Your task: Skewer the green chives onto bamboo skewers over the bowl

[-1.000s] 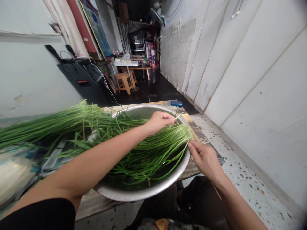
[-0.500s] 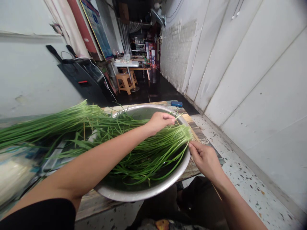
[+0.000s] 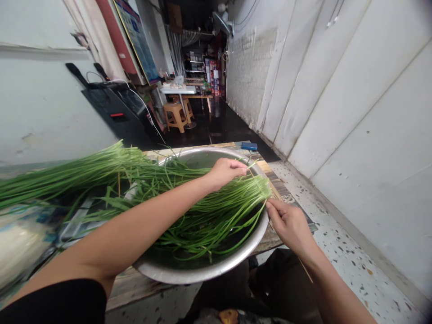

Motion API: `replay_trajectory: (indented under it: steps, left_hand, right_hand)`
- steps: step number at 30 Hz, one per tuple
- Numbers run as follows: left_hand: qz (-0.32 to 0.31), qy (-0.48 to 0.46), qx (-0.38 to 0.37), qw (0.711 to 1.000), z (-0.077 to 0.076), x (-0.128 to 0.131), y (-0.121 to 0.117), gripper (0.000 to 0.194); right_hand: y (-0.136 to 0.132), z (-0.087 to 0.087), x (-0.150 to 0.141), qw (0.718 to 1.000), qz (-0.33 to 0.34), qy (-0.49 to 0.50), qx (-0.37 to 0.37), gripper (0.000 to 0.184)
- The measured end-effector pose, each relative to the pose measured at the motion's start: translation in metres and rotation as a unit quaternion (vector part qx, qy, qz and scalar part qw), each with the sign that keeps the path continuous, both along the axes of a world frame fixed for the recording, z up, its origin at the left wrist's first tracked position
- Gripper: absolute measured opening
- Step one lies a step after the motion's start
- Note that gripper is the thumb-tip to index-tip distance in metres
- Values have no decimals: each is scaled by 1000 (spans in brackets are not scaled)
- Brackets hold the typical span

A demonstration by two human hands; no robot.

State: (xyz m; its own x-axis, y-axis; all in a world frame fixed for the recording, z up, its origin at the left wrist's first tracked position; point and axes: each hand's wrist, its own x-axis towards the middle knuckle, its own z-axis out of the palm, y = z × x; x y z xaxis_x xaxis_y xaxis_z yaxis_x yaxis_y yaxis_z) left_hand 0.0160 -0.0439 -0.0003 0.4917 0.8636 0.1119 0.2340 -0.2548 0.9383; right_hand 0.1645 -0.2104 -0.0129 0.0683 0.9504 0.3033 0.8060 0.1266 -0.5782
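Note:
Long green garlic chives (image 3: 216, 216) lie in a wide metal basin (image 3: 232, 266), their pale cut ends gathered at its right rim. My left hand (image 3: 226, 173) reaches over the basin, thumb and fingers pinched on a few pale chive stalks near the far right rim. At the right rim my right hand (image 3: 290, 222) pinches the pale end of a chive stalk beside the bunch. Below that hand hangs a thin tan strand (image 3: 305, 271); whether the hand grips it is hidden. My left forearm covers part of the leaves.
Another bunch of chives (image 3: 74, 173) rests left of the basin, above a clear plastic bag with pale contents (image 3: 23, 247). A small blue box (image 3: 249, 146) sits on the table's far edge. Beyond stand a white table (image 3: 178, 90) and brown stools (image 3: 174, 117). A white wall (image 3: 364, 117) runs along the right.

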Motion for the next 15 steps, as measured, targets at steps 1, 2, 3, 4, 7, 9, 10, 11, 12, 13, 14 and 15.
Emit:
replay_trajectory:
  steps: [1, 2, 3, 4, 7, 9, 10, 11, 12, 13, 14, 15]
  left_hand:
    - [0, -3, 0, 1000, 0, 0, 0, 20]
    - [1, -5, -1, 1000, 0, 0, 0, 20]
    - [2, -6, -3, 1000, 0, 0, 1, 21]
    - [3, -7, -6, 1000, 0, 0, 0, 21]
    - [3, -7, -13, 1000, 1, 0, 0, 21]
    - [2, -8, -16, 1000, 1, 0, -1, 21]
    - [1, -9, -15, 1000, 2, 0, -1, 20]
    - [-1, -9, -14, 1000, 2, 0, -1, 20]
    - [-1, -8, -12, 1000, 1, 0, -1, 20]
    - [-2, -7, -10, 1000, 1, 0, -1, 19]
    - [-2, -6, -9, 1000, 1, 0, -1, 19]
    - [-3, -5, -8, 1000, 1, 0, -1, 18]
  right_hand:
    - [0, 0, 0, 1000, 0, -1, -1, 32]
    - [0, 0, 0, 1000, 0, -2, -2, 32]
    - [0, 0, 0, 1000, -1, -3, -5, 32]
    - [0, -1, 0, 1000, -2, -3, -6, 32]
    - [1, -1, 0, 1000, -3, -1, -9, 33]
    - [0, -1, 0, 1000, -5, 2, -8, 33]
    - [0, -1, 0, 1000, -5, 3, -9, 32]
    - [0, -1, 0, 1000, -6, 3, -9, 32]
    - [0, -1, 1, 1000, -5, 4, -10, 32]
    - [-1, -1, 1, 1000, -4, 5, -10, 32]
    - [-1, -1, 1, 1000, -3, 5, -10, 32]
    - [-1, -1, 1, 1000, -3, 4, -10, 32]
